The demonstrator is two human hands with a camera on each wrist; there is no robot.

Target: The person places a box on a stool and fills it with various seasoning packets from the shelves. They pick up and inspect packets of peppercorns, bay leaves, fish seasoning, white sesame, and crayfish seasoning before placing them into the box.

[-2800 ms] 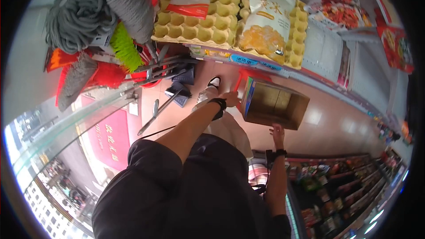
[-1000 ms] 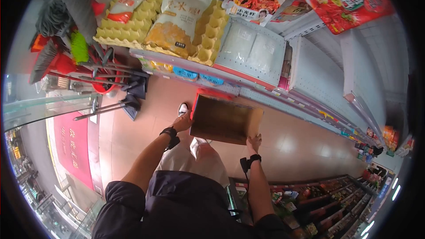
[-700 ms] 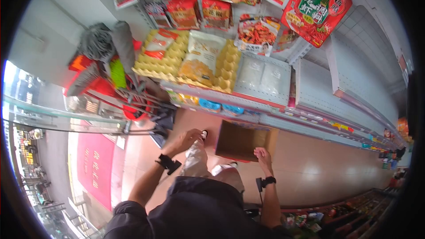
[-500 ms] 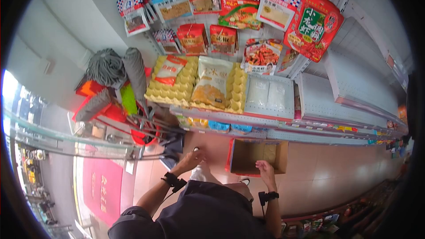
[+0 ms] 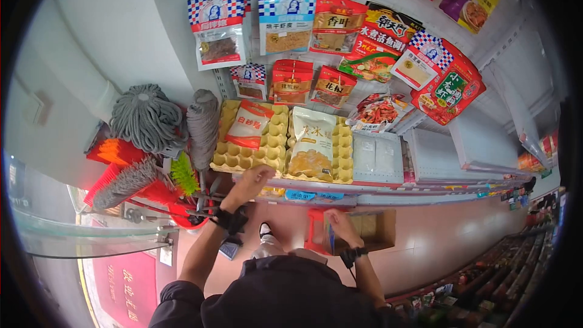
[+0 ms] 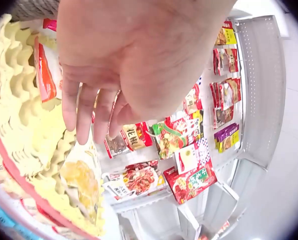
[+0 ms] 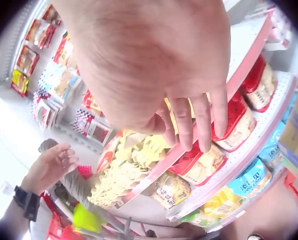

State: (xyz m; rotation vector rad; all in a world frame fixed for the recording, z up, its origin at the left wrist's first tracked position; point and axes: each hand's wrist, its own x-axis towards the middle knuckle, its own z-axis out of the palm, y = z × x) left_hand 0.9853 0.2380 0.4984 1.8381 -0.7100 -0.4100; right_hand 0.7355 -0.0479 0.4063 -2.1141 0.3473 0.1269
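Note:
My left hand (image 5: pixel 250 185) is raised in front of the yellow egg trays (image 5: pixel 234 161), empty, its fingers extended. In the left wrist view its fingers (image 6: pixel 86 115) overlap a bag of rock sugar (image 6: pixel 81 182). A red-and-white bag of white sugar (image 5: pixel 250 124) lies on the left egg tray; the rock sugar bag (image 5: pixel 313 149) lies on the right one. Lower down, my right hand (image 5: pixel 343 229) holds nothing and overlaps the open cardboard box (image 5: pixel 381 229) in the head view. Its fingers (image 7: pixel 181 117) hang relaxed in the right wrist view.
Seasoning packets (image 5: pixel 343 27) hang on the back panel above the trays. Mops (image 5: pixel 146 118) and handles crowd the left, beside a glass door (image 5: pixel 91 240). A red plastic object (image 5: pixel 316 231) stands by the box. Produce racks (image 5: pixel 486 273) line the right.
Both hands have let go of the cardboard box, which stays low by the shelf. The left hand has risen toward the egg trays; the right has moved left. The head view has tilted up.

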